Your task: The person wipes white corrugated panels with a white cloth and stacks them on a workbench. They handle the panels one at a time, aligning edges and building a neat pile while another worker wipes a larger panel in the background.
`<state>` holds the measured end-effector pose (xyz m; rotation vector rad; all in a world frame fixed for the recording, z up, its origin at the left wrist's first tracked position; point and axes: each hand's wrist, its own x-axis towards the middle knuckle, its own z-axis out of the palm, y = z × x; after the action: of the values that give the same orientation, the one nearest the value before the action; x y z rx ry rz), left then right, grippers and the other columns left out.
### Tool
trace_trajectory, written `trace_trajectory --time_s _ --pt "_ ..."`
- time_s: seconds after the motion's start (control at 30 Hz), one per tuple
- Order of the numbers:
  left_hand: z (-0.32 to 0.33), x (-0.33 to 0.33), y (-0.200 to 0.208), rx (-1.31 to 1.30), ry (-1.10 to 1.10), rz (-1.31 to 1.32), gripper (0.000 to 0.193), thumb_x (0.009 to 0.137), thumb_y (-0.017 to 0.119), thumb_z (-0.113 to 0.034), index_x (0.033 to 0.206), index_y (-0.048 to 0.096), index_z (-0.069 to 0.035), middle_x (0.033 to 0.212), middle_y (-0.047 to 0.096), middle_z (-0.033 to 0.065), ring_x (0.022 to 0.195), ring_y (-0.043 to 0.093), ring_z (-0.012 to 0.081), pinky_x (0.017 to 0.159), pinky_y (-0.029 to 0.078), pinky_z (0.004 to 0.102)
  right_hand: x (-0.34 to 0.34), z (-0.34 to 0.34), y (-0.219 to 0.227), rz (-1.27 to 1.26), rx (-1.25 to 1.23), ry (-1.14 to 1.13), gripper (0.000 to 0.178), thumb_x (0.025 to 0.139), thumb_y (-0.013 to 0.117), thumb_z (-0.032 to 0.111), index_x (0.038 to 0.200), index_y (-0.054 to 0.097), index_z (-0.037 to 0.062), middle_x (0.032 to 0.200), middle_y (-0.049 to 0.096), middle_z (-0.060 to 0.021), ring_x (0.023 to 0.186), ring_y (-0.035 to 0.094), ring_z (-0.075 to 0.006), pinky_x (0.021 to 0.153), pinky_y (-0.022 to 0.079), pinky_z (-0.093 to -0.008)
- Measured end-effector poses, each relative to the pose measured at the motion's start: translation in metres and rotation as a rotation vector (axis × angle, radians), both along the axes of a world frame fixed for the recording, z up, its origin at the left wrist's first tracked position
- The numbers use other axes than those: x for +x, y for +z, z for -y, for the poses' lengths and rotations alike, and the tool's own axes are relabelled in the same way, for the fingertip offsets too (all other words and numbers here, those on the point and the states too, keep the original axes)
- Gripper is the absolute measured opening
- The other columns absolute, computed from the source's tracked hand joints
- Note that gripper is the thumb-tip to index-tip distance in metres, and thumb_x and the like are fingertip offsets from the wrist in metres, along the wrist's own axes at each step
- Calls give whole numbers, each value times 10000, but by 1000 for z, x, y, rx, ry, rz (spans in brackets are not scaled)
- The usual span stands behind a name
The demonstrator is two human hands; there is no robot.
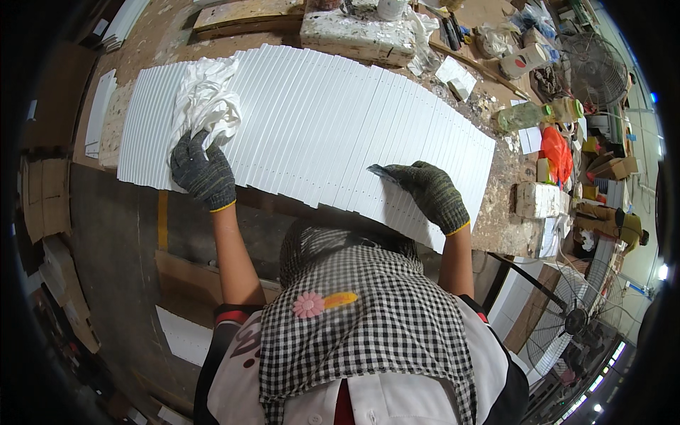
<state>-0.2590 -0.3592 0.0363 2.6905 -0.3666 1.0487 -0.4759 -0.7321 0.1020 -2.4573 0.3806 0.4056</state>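
A wide row of narrow white strips lies side by side across the bench in front of me. Near its left end, my left hand, in a dark knitted glove with a yellow cuff, is closed on a crumpled white cloth that rests on the strips. Toward the right, my right hand, gloved alike, grips a small flat scraper whose thin grey blade points left over the strips. The rest of the scraper is hidden inside the fingers. Small dark dots mark several strips.
Behind the strips stands a paint-spattered white block. The stained bench carries a paper cup, a plastic bottle and a red plastic bag at the right. Fans stand beyond; another person is farther right.
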Motion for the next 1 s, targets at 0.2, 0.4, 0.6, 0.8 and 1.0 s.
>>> trace_trajectory --time_s 0.2,0.4,0.6,0.8,1.0 --pt "1 -1 2 -10 -4 -5 334 771 799 -82 1096 747 -132 1192 715 124 1139 652 350 1014 493 532 -2 -4 5 -22 13 4 318 984 691 48 1274 782 141 953 727 -124 834 684 -260 841 591 -376" --pt "2 -1 1 -3 -2 2 320 789 791 -92 1103 742 -130 1203 711 126 1146 651 352 1022 488 530 -6 -4 8 53 122 -11 322 988 681 40 1273 783 148 962 728 -111 842 684 -247 853 599 -381" --pt "-2 0 -3 -3 -16 23 284 847 770 -164 1127 731 -140 1233 708 120 1163 647 355 1029 490 536 3 5 -3 132 109 -107 389 966 666 -41 1304 766 124 1037 747 -105 939 708 -220 877 607 -353" --pt "-3 0 -4 8 -4 8 257 899 747 -230 1144 725 -156 1244 710 120 1173 645 358 1039 494 538 10 15 -12 161 -1 -83 366 994 640 26 1328 740 136 1047 730 -168 929 704 -326 925 583 -421" --pt "1 -1 -1 -9 -7 15 310 800 782 -95 1106 739 -124 1224 709 118 1167 646 349 1040 481 533 7 16 -12 170 47 -65 341 1021 618 68 1327 745 147 1002 725 -158 887 693 -314 908 583 -421"
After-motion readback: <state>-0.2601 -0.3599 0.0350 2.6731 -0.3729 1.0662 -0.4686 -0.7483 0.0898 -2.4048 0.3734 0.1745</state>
